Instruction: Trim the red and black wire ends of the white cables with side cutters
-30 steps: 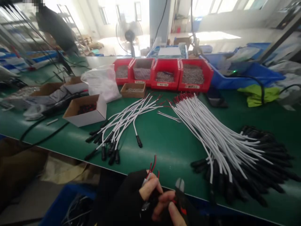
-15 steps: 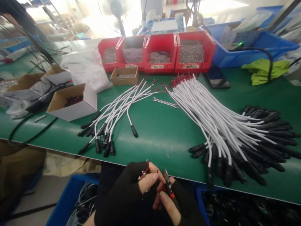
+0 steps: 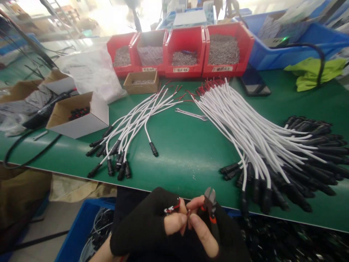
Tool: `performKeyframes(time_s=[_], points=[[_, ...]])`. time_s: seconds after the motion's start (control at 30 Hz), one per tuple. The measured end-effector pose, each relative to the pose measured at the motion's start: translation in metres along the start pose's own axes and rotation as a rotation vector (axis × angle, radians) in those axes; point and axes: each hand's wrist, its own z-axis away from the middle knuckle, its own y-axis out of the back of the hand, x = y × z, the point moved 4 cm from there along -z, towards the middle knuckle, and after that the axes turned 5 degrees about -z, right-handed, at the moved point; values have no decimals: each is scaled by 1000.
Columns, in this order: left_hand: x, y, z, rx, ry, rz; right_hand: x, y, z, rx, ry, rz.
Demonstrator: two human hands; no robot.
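Both my hands wear black fingerless gloves and meet just below the near edge of the green table [image 3: 191, 153]. My left hand [image 3: 155, 227] is closed, pinching the red and black wire ends of a cable [image 3: 172, 209]. My right hand [image 3: 211, 233] is closed on small cutting pliers [image 3: 209, 203] with red-orange handles, their jaws pointing up beside the wire ends. A small bunch of white cables with black connectors [image 3: 131, 131] lies to the left on the table. A much larger pile of the same cables [image 3: 261, 142] lies to the right.
A flat wrench [image 3: 191, 114] lies between the cable piles. Red bins [image 3: 180, 51] of small metal parts line the back, with a small cardboard box [image 3: 141, 82], an open carton [image 3: 77, 114], a plastic bag [image 3: 92, 74] and a phone [image 3: 255, 86]. Blue crates [image 3: 81, 233] sit under the table.
The view has tilted down slightly. The pliers have swung from between my fingers to the right of the wire ends, jaws up. The wire ends now sit lower in my left fingers.
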Motion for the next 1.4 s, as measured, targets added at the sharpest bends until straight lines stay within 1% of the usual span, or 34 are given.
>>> performKeyframes(time_s=[0.03,0.1,0.17,0.23,0.3,0.37,0.43,0.53,0.57,0.63,0.7,0.77,1.0,1.07,1.2,1.4], points=[[0,-1,0,-29,1,11,-2,-2,-1,0,4,3],[-1,-1,0,-35,20,18,-6,-4,-3,16,23,44],[-2,1,0,31,52,-5,-10,-5,-4,33,44,106],[-1,3,1,84,55,-28,-12,-4,-4,50,58,135],[-1,4,1,95,45,-37,-12,-3,-3,59,61,117],[-1,5,2,122,43,-58,-7,-3,-1,55,51,69],[-2,6,1,184,44,-64,1,-3,0,21,25,-5],[-2,8,-1,263,11,23,16,-7,2,-75,-24,-98],[-1,8,-2,265,-6,70,21,-8,3,-109,-39,-100],[0,5,-4,231,-29,167,30,-10,5,-166,-81,-83],[2,2,-6,165,-37,252,37,-9,6,-185,-116,-49],[3,0,-7,145,-33,288,41,-8,6,-196,-129,-20],[1,5,-6,150,-34,199,45,-13,-2,-283,-110,-17],[1,8,-6,167,-43,165,47,-13,-3,-301,-121,-23],[1,13,-9,204,-25,104,51,-12,-3,-319,-163,-63],[1,15,-11,200,-6,36,54,-16,0,-311,-209,-124]])
